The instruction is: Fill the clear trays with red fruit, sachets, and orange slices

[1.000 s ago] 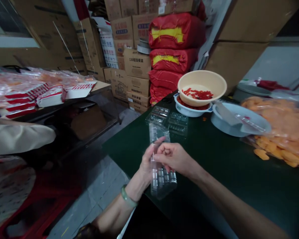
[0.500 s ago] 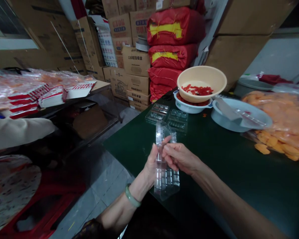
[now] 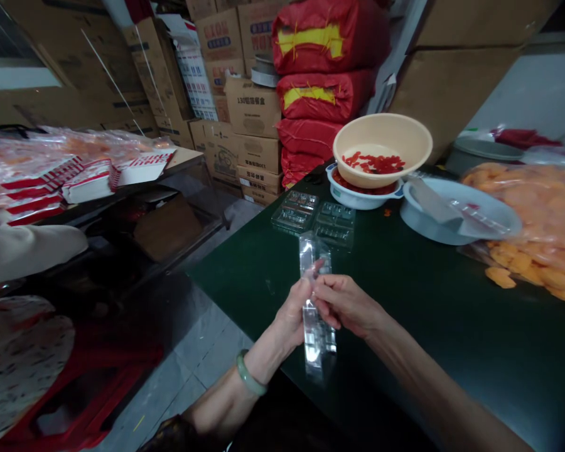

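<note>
While hands (image 3: pixel 348 304) grip, packaging (image 3: pixel 312 345) turned more edgewise.

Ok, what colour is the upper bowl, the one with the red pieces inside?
The bowl is pale cream-beige, best seen in the head view.

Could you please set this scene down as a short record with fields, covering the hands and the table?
Left hand: holding clear plastic packaging
Left wrist: green bracelet
Right hand: at the same packaging; pinching or merely touching, unclear
Table: dark green
Beyond hands: clear trays lying side by side
Farther back: cream bowl with red pieces, atop a pale basin
Right side: light blue basin; plastic bag of orange pieces
</note>
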The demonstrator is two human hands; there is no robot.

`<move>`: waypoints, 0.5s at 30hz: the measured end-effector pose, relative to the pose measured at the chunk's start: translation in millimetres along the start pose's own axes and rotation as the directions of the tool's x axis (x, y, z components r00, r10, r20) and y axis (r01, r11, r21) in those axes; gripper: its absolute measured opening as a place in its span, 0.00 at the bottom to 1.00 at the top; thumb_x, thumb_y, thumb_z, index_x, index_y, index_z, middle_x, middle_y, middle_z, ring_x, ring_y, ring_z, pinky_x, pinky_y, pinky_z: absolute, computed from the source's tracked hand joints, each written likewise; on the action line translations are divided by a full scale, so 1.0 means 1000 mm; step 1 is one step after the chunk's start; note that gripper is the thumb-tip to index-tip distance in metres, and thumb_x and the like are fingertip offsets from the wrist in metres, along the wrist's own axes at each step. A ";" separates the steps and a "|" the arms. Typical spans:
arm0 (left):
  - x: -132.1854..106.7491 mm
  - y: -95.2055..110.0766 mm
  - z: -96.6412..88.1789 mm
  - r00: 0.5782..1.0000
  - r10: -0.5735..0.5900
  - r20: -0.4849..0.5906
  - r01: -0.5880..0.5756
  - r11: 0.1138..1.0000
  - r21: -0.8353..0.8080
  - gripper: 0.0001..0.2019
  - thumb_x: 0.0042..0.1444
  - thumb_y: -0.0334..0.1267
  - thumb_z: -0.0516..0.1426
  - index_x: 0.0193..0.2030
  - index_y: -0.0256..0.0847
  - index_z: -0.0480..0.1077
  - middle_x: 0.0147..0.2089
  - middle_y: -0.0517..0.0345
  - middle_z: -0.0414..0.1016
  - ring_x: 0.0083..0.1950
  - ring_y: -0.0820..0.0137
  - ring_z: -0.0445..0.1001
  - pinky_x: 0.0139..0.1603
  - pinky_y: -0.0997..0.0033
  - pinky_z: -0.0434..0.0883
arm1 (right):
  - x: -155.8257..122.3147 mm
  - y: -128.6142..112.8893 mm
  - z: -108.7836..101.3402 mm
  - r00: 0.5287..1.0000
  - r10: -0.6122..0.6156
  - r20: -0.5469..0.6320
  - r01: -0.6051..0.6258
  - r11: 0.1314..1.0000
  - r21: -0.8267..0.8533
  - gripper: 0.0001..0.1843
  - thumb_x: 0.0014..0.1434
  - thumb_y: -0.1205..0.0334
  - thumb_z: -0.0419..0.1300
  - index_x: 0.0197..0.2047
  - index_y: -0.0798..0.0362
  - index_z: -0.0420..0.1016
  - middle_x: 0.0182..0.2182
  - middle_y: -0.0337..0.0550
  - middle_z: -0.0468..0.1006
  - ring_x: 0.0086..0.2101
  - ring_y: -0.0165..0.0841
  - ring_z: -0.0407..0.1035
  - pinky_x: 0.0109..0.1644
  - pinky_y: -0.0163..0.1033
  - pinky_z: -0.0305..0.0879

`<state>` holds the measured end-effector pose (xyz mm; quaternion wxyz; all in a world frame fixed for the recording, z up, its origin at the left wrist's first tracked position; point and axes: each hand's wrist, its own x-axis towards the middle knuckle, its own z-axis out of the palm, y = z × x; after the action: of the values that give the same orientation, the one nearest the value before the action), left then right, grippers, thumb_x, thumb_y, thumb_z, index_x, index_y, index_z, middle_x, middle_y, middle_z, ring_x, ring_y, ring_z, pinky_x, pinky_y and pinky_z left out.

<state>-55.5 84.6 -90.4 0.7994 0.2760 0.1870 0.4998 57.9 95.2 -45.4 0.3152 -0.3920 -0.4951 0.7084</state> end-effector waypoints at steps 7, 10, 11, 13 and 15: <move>0.004 0.035 0.017 0.992 0.018 0.124 -0.052 0.957 0.284 0.32 0.38 0.36 0.66 0.54 0.42 0.66 0.38 0.54 0.72 0.35 0.66 0.72 0.35 0.68 0.67 | -0.044 -0.028 0.009 0.926 -0.364 -0.104 0.297 0.869 -0.396 0.11 0.57 0.60 0.55 0.24 0.53 0.65 0.16 0.33 0.62 0.18 0.23 0.54 0.20 0.30 0.51; 0.017 0.062 0.012 0.983 0.040 0.177 -0.123 0.864 0.488 0.34 0.36 0.34 0.66 0.55 0.43 0.65 0.45 0.52 0.71 0.44 0.60 0.68 0.43 0.62 0.65 | -0.062 -0.016 0.004 0.884 -0.354 -0.306 0.286 0.926 -0.247 0.13 0.58 0.57 0.56 0.25 0.52 0.65 0.17 0.35 0.63 0.18 0.24 0.56 0.20 0.31 0.53; 0.022 0.073 0.009 0.977 0.053 0.205 -0.161 0.813 0.560 0.35 0.37 0.35 0.65 0.56 0.43 0.65 0.48 0.51 0.70 0.48 0.57 0.67 0.48 0.59 0.63 | -0.069 -0.008 0.001 0.852 -0.339 -0.399 0.299 0.941 -0.162 0.13 0.58 0.55 0.57 0.25 0.52 0.65 0.19 0.35 0.64 0.18 0.25 0.58 0.20 0.31 0.55; 0.031 0.092 0.001 0.954 0.061 0.292 -0.261 0.644 0.719 0.36 0.37 0.36 0.65 0.58 0.43 0.64 0.54 0.49 0.66 0.55 0.52 0.62 0.56 0.51 0.56 | -0.083 0.014 -0.008 0.771 -0.271 -0.576 0.336 0.942 0.006 0.11 0.55 0.54 0.59 0.26 0.51 0.66 0.21 0.36 0.66 0.19 0.25 0.60 0.20 0.31 0.58; 0.036 0.107 -0.008 0.921 -0.025 0.390 -0.353 0.370 0.859 0.41 0.33 0.36 0.66 0.59 0.43 0.63 0.59 0.46 0.60 0.60 0.45 0.54 0.59 0.44 0.49 | -0.096 0.041 -0.017 0.695 -0.156 -0.702 0.353 0.925 0.144 0.10 0.52 0.55 0.62 0.27 0.50 0.68 0.23 0.36 0.68 0.21 0.26 0.63 0.22 0.32 0.62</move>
<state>-119.2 156.2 -29.8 0.4765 0.7693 0.2622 0.3352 117.6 10.4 -64.6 0.6194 -0.5039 -0.2949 0.5248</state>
